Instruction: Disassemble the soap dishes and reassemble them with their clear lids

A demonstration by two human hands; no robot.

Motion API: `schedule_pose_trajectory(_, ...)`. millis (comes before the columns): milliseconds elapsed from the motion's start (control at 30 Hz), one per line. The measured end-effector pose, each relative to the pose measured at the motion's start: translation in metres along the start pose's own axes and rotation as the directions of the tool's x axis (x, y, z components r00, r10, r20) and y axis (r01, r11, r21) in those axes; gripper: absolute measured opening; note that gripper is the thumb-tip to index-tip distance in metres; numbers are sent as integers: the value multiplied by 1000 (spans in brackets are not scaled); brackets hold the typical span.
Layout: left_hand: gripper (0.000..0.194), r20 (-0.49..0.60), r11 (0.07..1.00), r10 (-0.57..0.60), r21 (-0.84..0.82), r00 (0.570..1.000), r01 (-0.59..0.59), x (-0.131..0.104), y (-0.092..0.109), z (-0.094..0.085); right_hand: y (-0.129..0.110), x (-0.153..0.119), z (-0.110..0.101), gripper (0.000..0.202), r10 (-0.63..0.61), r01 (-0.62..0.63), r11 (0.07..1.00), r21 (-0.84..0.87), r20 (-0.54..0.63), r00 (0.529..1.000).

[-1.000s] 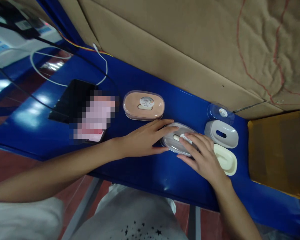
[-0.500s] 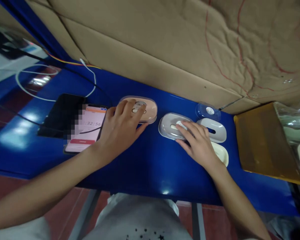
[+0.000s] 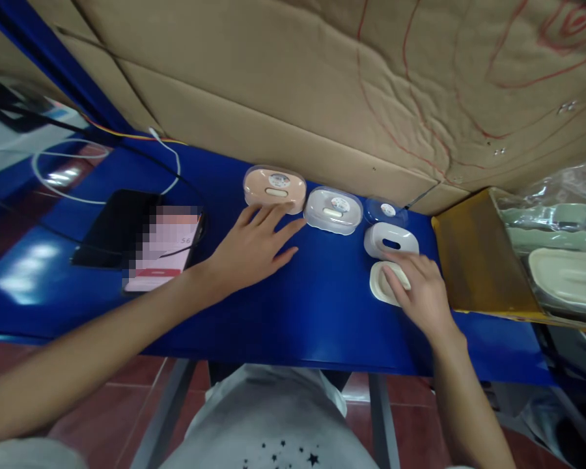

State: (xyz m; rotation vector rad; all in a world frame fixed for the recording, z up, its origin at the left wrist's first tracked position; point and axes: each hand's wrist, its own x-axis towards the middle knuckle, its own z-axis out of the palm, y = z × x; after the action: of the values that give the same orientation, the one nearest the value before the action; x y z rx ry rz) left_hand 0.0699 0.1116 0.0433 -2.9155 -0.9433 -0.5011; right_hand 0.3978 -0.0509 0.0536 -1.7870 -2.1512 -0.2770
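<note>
My left hand lies with fingers spread at the front edge of a peach oval case under a clear cover with a round label. Beside that case stands a similar pale grey case, also clear-covered and labelled. My right hand is open, its fingers at the front of a white oval lid with a dark slot. Its thumb is over a cream oval dish, partly hiding it; whether it touches is unclear. Behind the white lid sits a clear cover with a round label.
A phone and a black flat object lie at left among cables. At right, an open cardboard box holds wrapped green and cream pieces. Brown cardboard walls the back of the blue table.
The peach and grey cases now stand farther back and close together. My left hand has slid off the peach case's top. My right hand has left the grey case for the white lid and cream dish.
</note>
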Motion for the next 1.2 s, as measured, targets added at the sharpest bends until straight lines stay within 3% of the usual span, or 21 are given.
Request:
schedule_pose_trajectory(100, 43, -17, 996, 82, -36, 996, -83, -7, 8, 1, -17, -42, -1, 19, 53, -51, 997, -65, 32, 998)
schedule_pose_trajectory(167, 45, -9, 988, 130, -80, 991, -130, -3, 17, 4, -33, -50, 8, 22, 43, -41, 999, -28, 62, 997)
schedule_pose_trajectory(300, 52, 53, 940, 304, -178, 951, -290, 3, 36, 15, -59, -27, 22, 33, -70, 40, 984, 173, 168, 983)
schedule_pose_trajectory(433, 47, 107, 890, 435, -200, 894, -409, -3, 35, 24, -49, 7, 15, 36, -268, 162, 894, 418, 209, 941)
schedule_pose_trajectory(467, 44, 111, 890, 437, -196, 892, -412, -6, 31, 25, -39, 14, 12, 36, -264, 157, 886, 437, 196, 944)
schedule_pose_trajectory(567, 36, 106, 905, 402, -196, 909, -378, -13, 18, 26, 3, 24, 8, 39, -87, 35, 942, 334, 142, 986)
schedule_pose_trajectory(667, 31, 93, 920, 354, -216, 931, -328, -15, 11, 26, 42, 19, 15, 55, 62, -87, 981, 171, 149, 987)
schedule_pose_trajectory(733, 30, 76, 922, 325, -246, 943, -298, -15, 9, 27, 53, 12, 23, 47, 81, -98, 989, 110, 146, 986)
schedule_pose_trajectory(800, 29, 63, 923, 300, -272, 952, -272, -14, 8, 27, 49, 8, 28, 34, 47, -58, 995, 87, 126, 991)
schedule_pose_trajectory(900, 29, 68, 931, 251, -292, 966, -222, -16, 9, 27, 26, 11, 31, 26, -41, 32, 994, 105, 86, 995)
schedule_pose_trajectory(1067, 46, 88, 950, 107, -303, 990, -75, -23, 18, 27, -14, 16, 34, 25, -76, 73, 981, 181, 8, 997)
schedule_pose_trajectory(1200, 50, 74, 951, 91, -302, 993, -65, -27, 25, 28, -20, 14, 37, 34, -87, 81, 987, 139, 40, 995)
